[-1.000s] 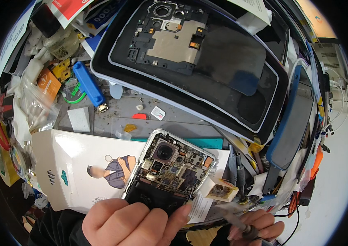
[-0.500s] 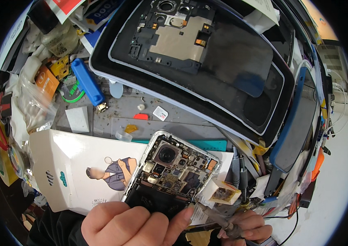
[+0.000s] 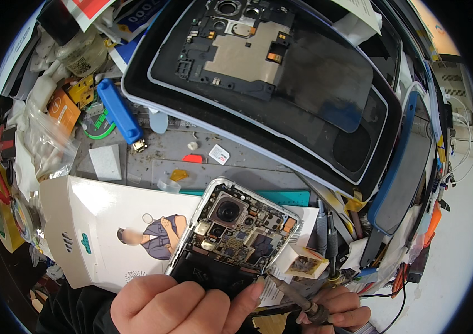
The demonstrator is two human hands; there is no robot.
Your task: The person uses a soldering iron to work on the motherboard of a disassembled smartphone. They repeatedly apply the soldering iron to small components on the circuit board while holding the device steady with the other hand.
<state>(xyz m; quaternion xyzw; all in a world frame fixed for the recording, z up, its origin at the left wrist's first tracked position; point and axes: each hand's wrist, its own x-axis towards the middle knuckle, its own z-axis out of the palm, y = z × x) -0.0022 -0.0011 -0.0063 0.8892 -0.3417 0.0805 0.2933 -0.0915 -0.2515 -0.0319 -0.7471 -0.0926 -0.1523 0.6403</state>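
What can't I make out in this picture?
All in the head view:
- Lower end of the phone: hidden by the left hand.
- Tip of the tool in the right hand: too small to tell whether it touches the phone.
- Contents of the small box: too dark and small to identify.
- Top of the black tray: cut off by the upper edge.
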